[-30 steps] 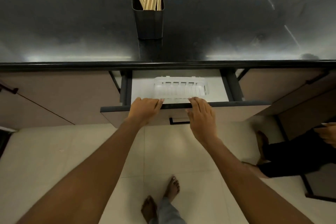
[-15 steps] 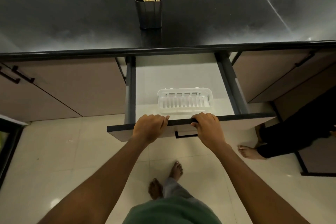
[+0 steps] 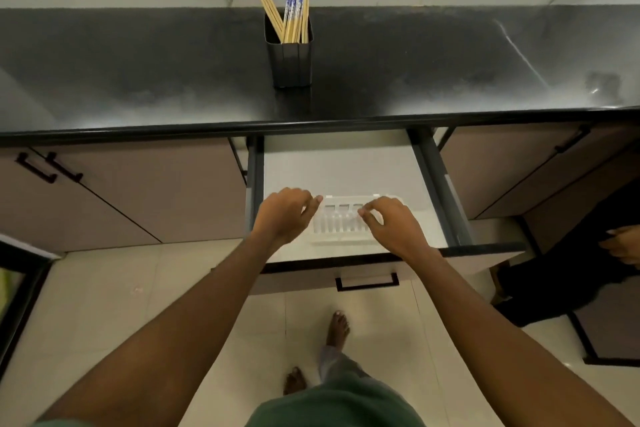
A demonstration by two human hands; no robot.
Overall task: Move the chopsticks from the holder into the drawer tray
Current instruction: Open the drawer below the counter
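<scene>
Left hand (image 3: 284, 215) and right hand (image 3: 393, 227) hover loose-fingered, empty, over the tray (image 3: 346, 198); upright chopsticks (image 3: 294, 10) in the holder (image 3: 292, 62) stand straight beyond the left.

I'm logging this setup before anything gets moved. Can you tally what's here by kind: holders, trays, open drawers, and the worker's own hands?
holder: 1
tray: 1
open drawer: 1
hands: 2, the left hand and the right hand
Total: 5
The chopsticks in the holder are too bunched to count.
</scene>
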